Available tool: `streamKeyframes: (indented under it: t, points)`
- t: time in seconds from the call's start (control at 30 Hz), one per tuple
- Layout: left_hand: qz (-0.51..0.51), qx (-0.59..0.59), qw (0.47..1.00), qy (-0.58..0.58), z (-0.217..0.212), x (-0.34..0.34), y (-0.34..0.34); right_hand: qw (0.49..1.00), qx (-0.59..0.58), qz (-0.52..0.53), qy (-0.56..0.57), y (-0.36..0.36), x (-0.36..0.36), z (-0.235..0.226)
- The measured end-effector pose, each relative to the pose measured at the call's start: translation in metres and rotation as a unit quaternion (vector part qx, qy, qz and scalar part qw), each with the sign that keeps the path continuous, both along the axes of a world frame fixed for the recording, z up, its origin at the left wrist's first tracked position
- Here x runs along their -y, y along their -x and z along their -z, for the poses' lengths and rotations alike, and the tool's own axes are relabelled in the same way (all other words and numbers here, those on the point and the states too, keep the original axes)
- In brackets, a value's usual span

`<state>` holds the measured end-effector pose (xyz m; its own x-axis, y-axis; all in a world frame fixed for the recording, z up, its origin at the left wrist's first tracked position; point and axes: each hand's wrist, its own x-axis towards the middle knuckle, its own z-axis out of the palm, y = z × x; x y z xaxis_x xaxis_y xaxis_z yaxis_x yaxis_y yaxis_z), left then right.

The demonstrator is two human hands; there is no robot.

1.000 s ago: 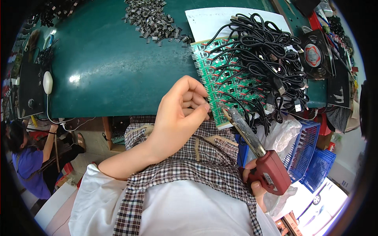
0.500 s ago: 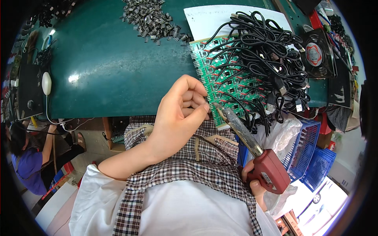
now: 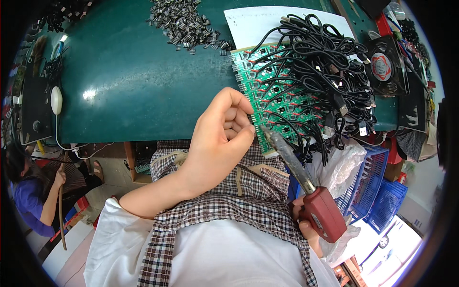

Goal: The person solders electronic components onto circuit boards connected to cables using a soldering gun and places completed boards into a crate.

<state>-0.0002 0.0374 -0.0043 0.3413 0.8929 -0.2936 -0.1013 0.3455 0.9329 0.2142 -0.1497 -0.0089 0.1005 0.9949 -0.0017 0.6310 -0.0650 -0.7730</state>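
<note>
The left hand [image 3: 221,131] is curling loosely closed at the near left edge of the green circuit board [image 3: 282,98], fingertips touching it, whether pinching anything I cannot tell. The right hand [image 3: 306,225] is gripping the red-handled soldering iron [image 3: 306,184], its long axis slanting far-left, tip nearest the board's near edge.

Left hand [image 3: 217,136] raised on a bare forearm from lower left, fingers [image 3: 234,117] curled inward into a loose fist, thumb alongside; right hand [image 3: 306,225] low at right, mostly hidden, fingers wrapped closed.
</note>
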Motion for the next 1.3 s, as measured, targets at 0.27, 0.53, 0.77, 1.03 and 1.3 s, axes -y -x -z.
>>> streamKeyframes:
  t: [0.27, 0.53, 0.77, 1.03, 1.3]
  points:
    - [-0.004, 0.001, 1.000, -0.004, -0.001, 0.000, -0.001, 0.985, -0.160, 0.011, 0.063, 0.003, -0.010, -0.008]
    - [-0.005, -0.004, 1.000, -0.004, -0.001, 0.000, -0.001, 0.990, -0.123, 0.000, 0.064, 0.002, -0.004, -0.010]
    - [0.023, -0.040, 0.999, -0.017, -0.006, 0.000, 0.002, 0.979, -0.196, 0.046, 0.034, 0.007, -0.007, -0.008]
    - [0.030, -0.051, 0.998, -0.029, -0.006, 0.000, 0.003, 0.995, -0.080, -0.004, 0.062, -0.003, 0.001, -0.004]
    - [-0.073, -0.461, 0.814, -0.346, 0.000, -0.064, 0.055, 0.937, -0.322, 0.108, 0.078, 0.019, -0.011, -0.021]
